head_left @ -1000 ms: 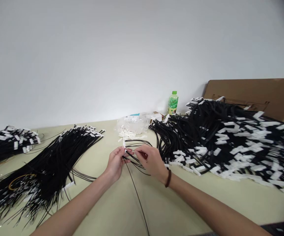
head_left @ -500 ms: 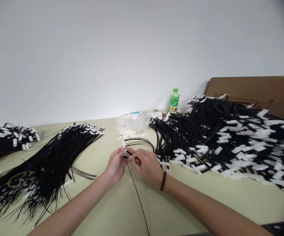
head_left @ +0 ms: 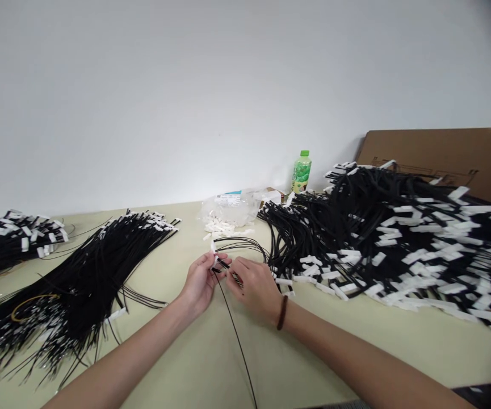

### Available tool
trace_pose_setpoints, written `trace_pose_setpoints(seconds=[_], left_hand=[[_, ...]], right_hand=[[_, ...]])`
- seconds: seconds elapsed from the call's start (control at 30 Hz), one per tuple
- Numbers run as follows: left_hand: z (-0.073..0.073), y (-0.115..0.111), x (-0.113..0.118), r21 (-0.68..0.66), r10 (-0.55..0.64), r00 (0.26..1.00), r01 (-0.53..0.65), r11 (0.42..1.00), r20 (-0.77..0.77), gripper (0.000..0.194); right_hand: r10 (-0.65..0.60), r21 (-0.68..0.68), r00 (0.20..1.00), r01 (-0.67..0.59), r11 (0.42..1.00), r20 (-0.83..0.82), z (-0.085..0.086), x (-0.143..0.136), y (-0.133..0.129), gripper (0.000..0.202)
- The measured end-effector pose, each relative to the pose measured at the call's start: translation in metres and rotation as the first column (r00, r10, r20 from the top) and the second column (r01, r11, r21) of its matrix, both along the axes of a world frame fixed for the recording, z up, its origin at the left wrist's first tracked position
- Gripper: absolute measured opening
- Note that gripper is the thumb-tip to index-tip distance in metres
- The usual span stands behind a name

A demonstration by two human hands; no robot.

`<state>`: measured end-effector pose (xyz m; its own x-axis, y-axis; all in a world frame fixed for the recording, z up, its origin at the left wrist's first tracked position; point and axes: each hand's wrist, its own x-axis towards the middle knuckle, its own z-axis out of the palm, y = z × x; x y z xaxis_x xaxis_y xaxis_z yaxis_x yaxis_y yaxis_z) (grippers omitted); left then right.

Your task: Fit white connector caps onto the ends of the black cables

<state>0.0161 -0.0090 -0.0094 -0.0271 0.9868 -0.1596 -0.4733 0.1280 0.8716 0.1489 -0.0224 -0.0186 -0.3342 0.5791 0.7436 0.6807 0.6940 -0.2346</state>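
Note:
My left hand (head_left: 201, 281), near the middle of the table, pinches a small white connector (head_left: 216, 261). Against it on the right, my right hand (head_left: 251, 284) has its fingers closed on black wires (head_left: 223, 264) whose ends meet the connector. One thin black cable (head_left: 236, 332) runs from between the hands down to the table's near edge. Just beyond my fingertips, a white piece (head_left: 213, 246) sits at the end of several looped black wires (head_left: 245, 243). The inner fingers of both hands are partly hidden.
Black cable bundles with white ends lie at the left (head_left: 100, 255) and in a large heap at the right (head_left: 381, 227). Behind the hands are a clear plastic bag (head_left: 230, 209) with white connectors, a green-capped bottle (head_left: 301, 172) and cardboard (head_left: 441, 150).
The black wire ends between my fingers have shifted slightly at the connector. Both hands keep nearly the same place, and the view has moved a little.

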Motion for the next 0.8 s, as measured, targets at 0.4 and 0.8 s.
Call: trace_pose_setpoints(seconds=[0.4,0.8], left_hand=[[-0.002,-0.003,0.0,0.087,-0.062,0.996,0.068,0.994,-0.064,0.018],[-0.002,-0.003,0.0,0.136,-0.087,0.991,0.1,0.986,-0.101,0.018]], right_hand=[[-0.009,0.021,0.998,0.01,1.0,-0.058,0.006,0.01,0.006,0.02],[-0.026,0.031,1.0,0.026,0.999,-0.018,0.008,0.011,0.007,0.025]])
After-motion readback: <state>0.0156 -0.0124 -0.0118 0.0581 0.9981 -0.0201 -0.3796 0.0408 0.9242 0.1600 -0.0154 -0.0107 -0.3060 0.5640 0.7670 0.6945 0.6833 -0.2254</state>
